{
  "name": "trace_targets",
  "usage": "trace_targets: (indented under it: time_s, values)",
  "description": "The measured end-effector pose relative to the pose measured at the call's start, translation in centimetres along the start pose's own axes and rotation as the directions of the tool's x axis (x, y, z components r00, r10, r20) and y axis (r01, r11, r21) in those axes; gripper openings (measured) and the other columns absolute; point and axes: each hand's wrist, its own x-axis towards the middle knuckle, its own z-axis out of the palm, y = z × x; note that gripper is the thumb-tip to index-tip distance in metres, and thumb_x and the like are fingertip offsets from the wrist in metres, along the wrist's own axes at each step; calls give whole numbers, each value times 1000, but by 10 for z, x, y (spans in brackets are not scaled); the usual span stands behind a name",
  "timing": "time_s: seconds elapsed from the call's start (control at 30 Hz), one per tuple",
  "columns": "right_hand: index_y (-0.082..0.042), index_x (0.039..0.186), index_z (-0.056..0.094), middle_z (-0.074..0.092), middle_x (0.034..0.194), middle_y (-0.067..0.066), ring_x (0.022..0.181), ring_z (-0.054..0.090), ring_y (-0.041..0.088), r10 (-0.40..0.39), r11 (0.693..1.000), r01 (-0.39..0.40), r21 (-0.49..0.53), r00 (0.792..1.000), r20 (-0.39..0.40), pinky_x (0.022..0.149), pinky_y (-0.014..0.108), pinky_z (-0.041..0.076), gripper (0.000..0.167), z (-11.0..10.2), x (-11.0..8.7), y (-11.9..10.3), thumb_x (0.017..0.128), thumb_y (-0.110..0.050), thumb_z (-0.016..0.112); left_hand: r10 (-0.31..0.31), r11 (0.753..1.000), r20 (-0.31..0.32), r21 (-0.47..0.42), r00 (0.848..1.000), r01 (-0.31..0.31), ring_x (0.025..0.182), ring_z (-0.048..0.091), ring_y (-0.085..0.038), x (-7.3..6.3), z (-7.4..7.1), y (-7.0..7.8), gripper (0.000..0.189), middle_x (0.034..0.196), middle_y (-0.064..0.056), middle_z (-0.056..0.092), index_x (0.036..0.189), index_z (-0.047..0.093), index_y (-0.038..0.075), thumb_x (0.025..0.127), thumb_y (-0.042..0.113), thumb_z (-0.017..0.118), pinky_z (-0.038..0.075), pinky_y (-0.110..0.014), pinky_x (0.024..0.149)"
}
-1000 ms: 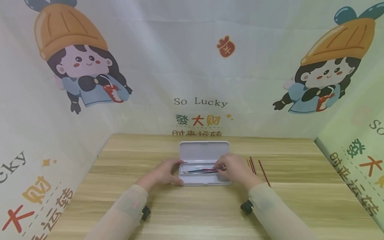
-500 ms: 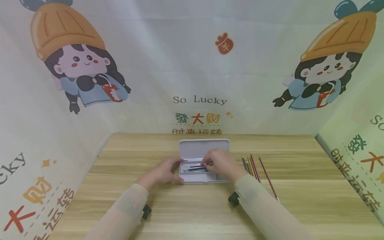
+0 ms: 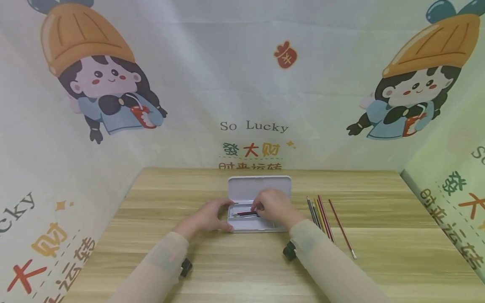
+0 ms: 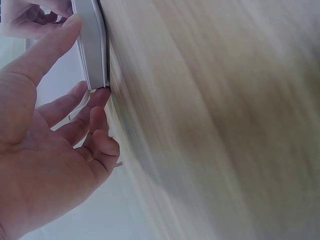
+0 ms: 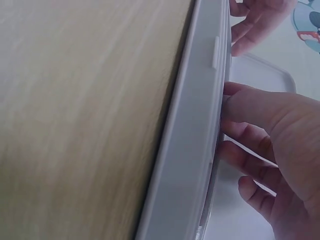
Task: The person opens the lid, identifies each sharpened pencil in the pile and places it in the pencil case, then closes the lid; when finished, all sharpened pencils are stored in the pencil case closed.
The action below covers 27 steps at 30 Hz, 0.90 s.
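An open white pencil case stands in the middle of the table, its lid tipped back. My left hand holds the case's left end, thumb at the front edge and fingers at the back; the left wrist view shows the thumb against the case's wall. Over the case, my right hand reaches down and pinches at the pencils lying in it. In the right wrist view the tips of its curled fingers are hidden behind the case's rim.
Several loose pencils lie side by side on the wooden table to the right of the case. A single dark red pencil lies a little farther right. A printed cloth hangs behind and at both sides.
My right hand has moved left inside the case, exposing more of the loose pencils on the right. The pencils in the case have shifted. My left hand stays on the case's left end.
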Motion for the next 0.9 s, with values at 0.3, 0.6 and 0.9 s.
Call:
trace_targets:
  time_s: [0.3,0.6,0.9]
  values:
    - [-19,96,82,78,90,-5,81,67,13,-26,1000,27,9,998,-60,76,32,56,16,3,-6,2,83,-11,79,-24,1000,5,-3,1000,24,141,49,-41,0,0,1,83,147,-22,57,143,56,4,71,19,94,35,-56,123]
    - [-12,98,81,77,92,-1,85,69,13,-3,996,13,88,993,-119,79,32,60,12,-9,-32,8,86,-10,79,-20,1000,1,2,1000,20,141,48,-43,-1,0,4,82,147,-23,56,143,56,3,71,19,94,34,-57,123]
    - [-12,100,81,76,95,0,88,70,17,76,995,-67,76,990,-122,81,36,60,14,-24,-61,25,86,-10,79,-14,1000,-5,0,1000,14,142,48,-42,0,0,2,82,148,-22,57,143,57,3,71,17,94,34,-56,124]
